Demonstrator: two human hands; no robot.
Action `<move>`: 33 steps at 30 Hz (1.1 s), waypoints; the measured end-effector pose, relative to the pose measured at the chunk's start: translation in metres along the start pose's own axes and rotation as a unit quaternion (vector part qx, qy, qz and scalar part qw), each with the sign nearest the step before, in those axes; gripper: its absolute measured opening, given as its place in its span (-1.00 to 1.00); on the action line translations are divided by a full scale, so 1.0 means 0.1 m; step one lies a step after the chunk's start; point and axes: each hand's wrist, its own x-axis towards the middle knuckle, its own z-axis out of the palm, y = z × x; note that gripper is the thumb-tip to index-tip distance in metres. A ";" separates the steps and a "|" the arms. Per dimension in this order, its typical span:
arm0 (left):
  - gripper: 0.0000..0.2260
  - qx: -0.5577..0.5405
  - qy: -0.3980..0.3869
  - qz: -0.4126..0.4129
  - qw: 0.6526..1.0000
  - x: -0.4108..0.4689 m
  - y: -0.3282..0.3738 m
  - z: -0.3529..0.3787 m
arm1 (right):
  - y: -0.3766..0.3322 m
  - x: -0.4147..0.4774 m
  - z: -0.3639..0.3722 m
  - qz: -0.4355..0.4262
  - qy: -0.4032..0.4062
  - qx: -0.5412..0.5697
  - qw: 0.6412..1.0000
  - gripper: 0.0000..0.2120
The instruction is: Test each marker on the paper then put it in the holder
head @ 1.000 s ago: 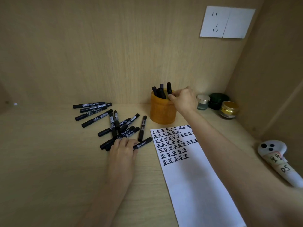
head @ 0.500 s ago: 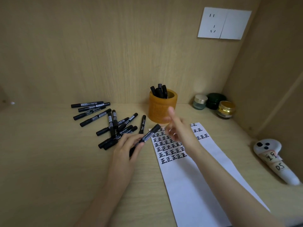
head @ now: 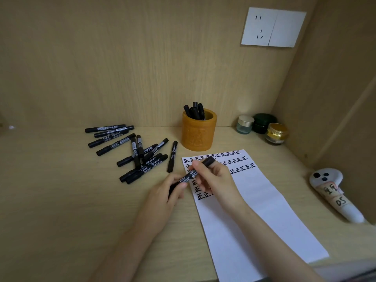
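A black marker [head: 190, 175] is held slantwise over the left edge of the white paper [head: 262, 202]. My left hand [head: 164, 200] grips its lower end and my right hand [head: 215, 180] grips its upper, capped end. The paper carries rows of black test characters, partly hidden under my right hand. An orange cylindrical holder [head: 198, 131] stands behind the paper with several black markers upright in it. Several more black markers [head: 138, 153] lie scattered on the desk to the left.
Three small jars [head: 262, 126] stand at the back right corner. A white controller with taped labels [head: 333, 192] lies at the right wall. A wall socket [head: 272, 27] sits high on the back panel. The wooden desk [head: 61, 200] is walled at back and right.
My right hand came back from the holder and took the upper end of the marker. My left hand lifted that marker from the pile toward the paper.
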 end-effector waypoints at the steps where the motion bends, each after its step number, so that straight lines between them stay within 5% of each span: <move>1: -0.90 0.015 -0.002 0.008 1.000 0.00 0.01 0.00 | 0.01 0.00 0.00 -0.002 -0.003 -0.006 1.000 -0.79; 6: -0.88 0.059 0.005 0.020 0.998 -0.02 0.01 -0.02 | 0.07 -0.02 0.01 -0.017 -0.037 -0.002 0.999 -0.75; 18: -0.82 -0.065 -0.030 0.016 0.997 -0.04 0.04 -0.01 | 0.03 -0.10 -0.06 -0.050 -0.049 0.003 0.998 -0.77; 25: -0.84 -0.083 -0.017 -0.024 0.996 -0.09 0.07 0.00 | -0.04 -0.06 -0.41 -0.017 0.093 0.071 0.993 -0.76; 31: -0.68 -0.082 -0.080 -0.025 0.993 -0.07 0.07 0.02 | 0.08 0.00 -0.93 -0.016 0.173 0.095 0.980 -0.59; 33: -0.68 -0.078 -0.096 -0.030 0.992 -0.06 0.10 0.03 | 0.16 -0.01 -1.00 0.000 0.189 0.085 0.978 -0.69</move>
